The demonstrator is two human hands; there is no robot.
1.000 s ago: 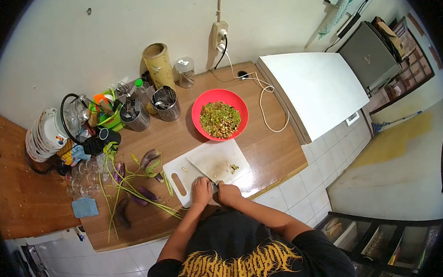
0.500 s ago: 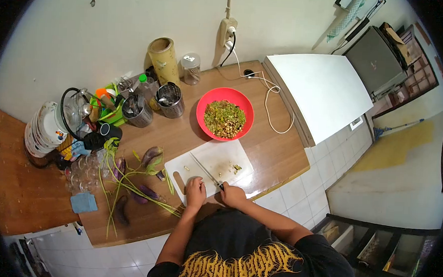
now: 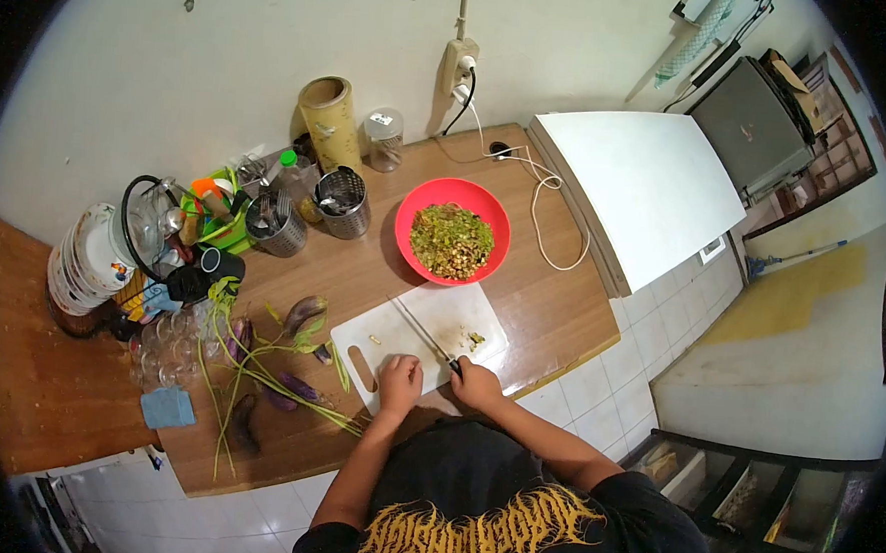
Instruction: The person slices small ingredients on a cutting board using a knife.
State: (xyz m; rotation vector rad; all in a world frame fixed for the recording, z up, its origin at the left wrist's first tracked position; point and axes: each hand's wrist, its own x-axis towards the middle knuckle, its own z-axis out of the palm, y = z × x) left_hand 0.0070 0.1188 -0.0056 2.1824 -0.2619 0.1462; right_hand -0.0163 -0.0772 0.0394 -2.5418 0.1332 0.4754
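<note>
My right hand (image 3: pixel 476 383) is wrapped round the black handle of a knife (image 3: pixel 420 327), whose blade points up and left over the white cutting board (image 3: pixel 365 330). My left hand (image 3: pixel 399 382) rests at the board's lower edge with its fingers curled; whether it holds anything is hidden. Small chopped green bits (image 3: pixel 475 338) lie on the right part of the board, and a small pale piece (image 3: pixel 376 340) lies at the left. Just beyond the board stands a red bowl (image 3: pixel 403 236) filled with chopped green and brown pieces.
Long green beans (image 3: pixel 248 368) and several purple eggplants (image 3: pixel 298 386) lie left of the board. Further left are glasses (image 3: pixel 164 347), a blue cloth (image 3: pixel 168 408) and stacked plates (image 3: pixel 78 262). Metal utensil holders (image 3: pixel 342 211) stand behind. A white cable (image 3: pixel 538 211) lies right of the bowl.
The knife has shifted slightly right with my right hand, away from my left hand, so the two hands are further apart. The whole view has shifted slightly.
</note>
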